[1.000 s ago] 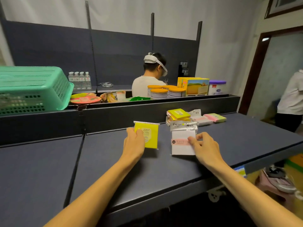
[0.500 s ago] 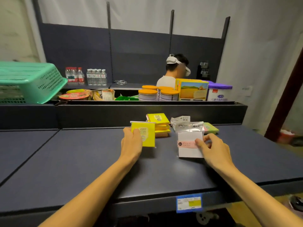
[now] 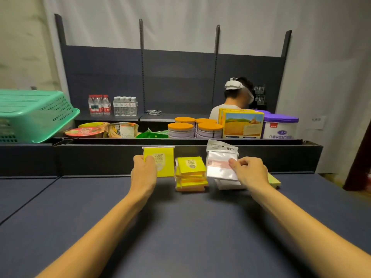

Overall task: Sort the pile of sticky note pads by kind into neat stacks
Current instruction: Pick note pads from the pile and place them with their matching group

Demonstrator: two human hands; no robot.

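Yellow wrapped pad, label "2207"

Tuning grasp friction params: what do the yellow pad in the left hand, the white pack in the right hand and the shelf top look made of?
Yellow pad: paper, probably in clear film; a clear header strip runs along its top.
White pack: glossy clear plastic bag over white paper; it shines.
Shelf top: matte dark grey, likely painted metal; no glare, a seam at left.

Wide bare stretch of dark table open in front, stack of yellow pads between the two raised hands, white packets just right of it, low dark back wall closing the far edge
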